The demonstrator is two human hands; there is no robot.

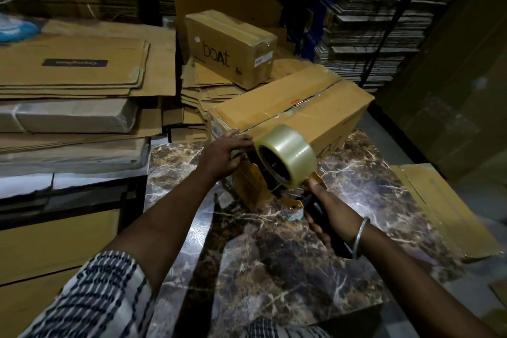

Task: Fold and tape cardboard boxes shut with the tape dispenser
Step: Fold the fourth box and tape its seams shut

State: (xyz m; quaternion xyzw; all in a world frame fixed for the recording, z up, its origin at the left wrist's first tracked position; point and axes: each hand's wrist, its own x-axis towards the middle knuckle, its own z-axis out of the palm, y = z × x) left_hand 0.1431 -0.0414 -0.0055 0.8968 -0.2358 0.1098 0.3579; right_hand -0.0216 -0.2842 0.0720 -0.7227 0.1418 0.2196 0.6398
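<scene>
— Taping looks barely begun on this one, doesn't it? The box (290,115) sits on the marble tabletop (274,255) with its top flaps folded down, but the middle seam running away from the person is open to view, with no fresh strip along most of it.

— Agreed. Folding seems done; sealing is what's left. The tape dispenser (285,170) is at the near end of the box, its clear roll against the near top edge, so I'd judge the strip is being anchored there before a pull along the seam.

— And the hands?

— The right hand (326,217) is wrapped tight round the dispenser's black handle. The left hand (227,151) lies on the box's near corner, fingers fairly straight, pressing it steady rather than gripping.

— Anything finished nearby?

— A smaller box marked "boat" (230,48) stands behind on a heap of flat cardboard (82,66), and it looks taped along its top. Whether more boxes wait, I can't tell; many flattened ones are stacked at the left.
</scene>
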